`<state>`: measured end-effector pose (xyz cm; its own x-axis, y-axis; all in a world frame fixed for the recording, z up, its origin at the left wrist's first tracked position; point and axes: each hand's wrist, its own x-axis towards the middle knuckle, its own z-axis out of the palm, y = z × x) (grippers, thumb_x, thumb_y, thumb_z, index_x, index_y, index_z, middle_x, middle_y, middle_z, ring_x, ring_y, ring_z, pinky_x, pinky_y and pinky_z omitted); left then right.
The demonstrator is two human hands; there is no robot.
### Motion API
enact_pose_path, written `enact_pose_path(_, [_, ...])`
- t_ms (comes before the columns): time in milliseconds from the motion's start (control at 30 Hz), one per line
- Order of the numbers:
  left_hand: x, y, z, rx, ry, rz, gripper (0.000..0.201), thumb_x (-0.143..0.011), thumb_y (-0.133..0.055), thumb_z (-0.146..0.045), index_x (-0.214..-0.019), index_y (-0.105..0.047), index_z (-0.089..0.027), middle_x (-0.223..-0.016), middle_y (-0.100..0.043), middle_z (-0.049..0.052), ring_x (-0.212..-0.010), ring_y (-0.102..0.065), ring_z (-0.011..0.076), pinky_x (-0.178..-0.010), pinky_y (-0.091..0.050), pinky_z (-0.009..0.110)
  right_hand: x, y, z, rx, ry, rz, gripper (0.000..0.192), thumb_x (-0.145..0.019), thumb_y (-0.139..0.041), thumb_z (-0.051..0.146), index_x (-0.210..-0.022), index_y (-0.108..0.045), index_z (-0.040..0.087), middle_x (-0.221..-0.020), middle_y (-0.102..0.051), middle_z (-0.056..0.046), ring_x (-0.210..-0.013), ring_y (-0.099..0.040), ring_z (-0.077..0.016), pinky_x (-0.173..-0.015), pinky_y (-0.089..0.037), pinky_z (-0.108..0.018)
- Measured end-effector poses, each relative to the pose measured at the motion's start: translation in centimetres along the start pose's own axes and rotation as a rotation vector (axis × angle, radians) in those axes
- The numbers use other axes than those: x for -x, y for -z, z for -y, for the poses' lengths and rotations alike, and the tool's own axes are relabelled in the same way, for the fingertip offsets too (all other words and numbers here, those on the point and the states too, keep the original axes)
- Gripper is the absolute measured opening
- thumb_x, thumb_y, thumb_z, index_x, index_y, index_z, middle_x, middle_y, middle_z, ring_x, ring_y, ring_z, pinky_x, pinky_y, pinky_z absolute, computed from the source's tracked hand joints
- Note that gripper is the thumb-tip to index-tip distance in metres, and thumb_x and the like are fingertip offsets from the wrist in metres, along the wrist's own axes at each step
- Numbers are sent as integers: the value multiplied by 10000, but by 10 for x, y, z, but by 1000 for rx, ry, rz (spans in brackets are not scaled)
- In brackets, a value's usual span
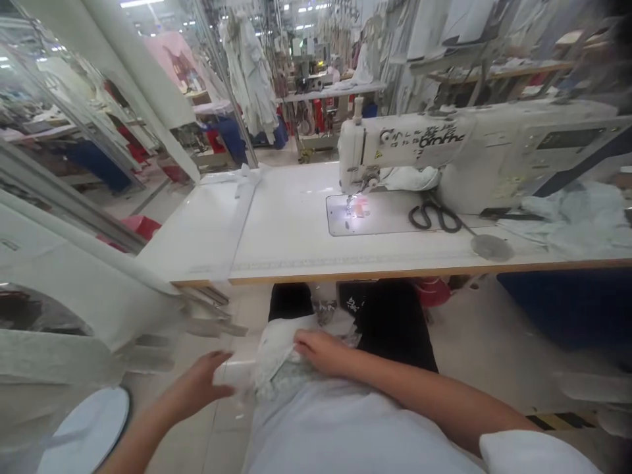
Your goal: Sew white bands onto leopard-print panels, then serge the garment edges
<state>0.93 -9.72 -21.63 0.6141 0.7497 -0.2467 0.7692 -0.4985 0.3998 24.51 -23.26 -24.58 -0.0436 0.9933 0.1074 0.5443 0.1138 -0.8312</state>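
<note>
My right hand (320,352) rests flat, fingers loose, on crumpled white lace fabric piece (276,362) in my lap, below white worktop (296,230) edge. My left hand (197,388) touches fabric's left edge, grip open, blurred. Black-handled scissors (434,216) lie on worktop, beside white sewing machine (444,148).

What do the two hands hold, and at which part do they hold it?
Both hands are on a white lace fabric piece in the lap: the right hand on its top, the left hand at its left edge. The grip is blurred.
</note>
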Motion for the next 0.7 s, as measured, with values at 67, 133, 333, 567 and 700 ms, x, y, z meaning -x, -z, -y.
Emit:
enact_pose_path(67, [-4, -16, -38, 207, -125, 103, 545, -649, -595, -432, -1148, -552, -217, -1162, -570, 89, -1021, -541, 236, -744, -466, 281, -17, 9, 7, -18, -17, -14, 197, -878, -384, 243, -693, -443, 206, -625, -446, 40, -570, -430, -117, -511, -304, -219])
enact_pose_path(133, [-16, -19, -74, 357, -192, 200, 425, -716, -527, -465, -1041, -588, -197, -977, -619, 69, -840, -568, 204, -577, -437, 239, -31, 23, 13, -38, -7, -8, 171, -886, -386, 271, -757, -482, 212, -651, -467, 44, -592, -442, -112, -533, -325, -219])
enact_pose_path(333, [-36, 43, -80, 639, -111, 230, 279, -767, -539, -431, -684, -551, -165, -611, -503, -30, -555, -440, 96, -488, -345, 183, 0, 70, -11, -76, 2, 192, 48, -718, -638, 244, -680, -613, 229, -594, -559, 63, -514, -487, -105, -451, -362, -216])
enact_pose_path(567, [-34, 103, -62, 972, 83, 154, 289, -699, -622, -484, -819, -617, -221, -563, -583, -40, -487, -506, 113, -466, -412, 212, 40, 129, -22, -30, -56, 289, 247, -681, -654, 72, -486, -604, 215, -339, -438, 97, -248, -341, -41, -322, -294, -183])
enact_pose_path(700, [-53, 112, -44, 847, 125, -333, 342, -754, -495, -569, -942, -566, -292, -604, -635, -63, -557, -581, 161, -529, -495, 276, -41, 205, 32, 107, -112, 72, 172, -644, -717, 130, -511, -609, 141, -405, -472, 75, -300, -428, -41, -431, -400, -197])
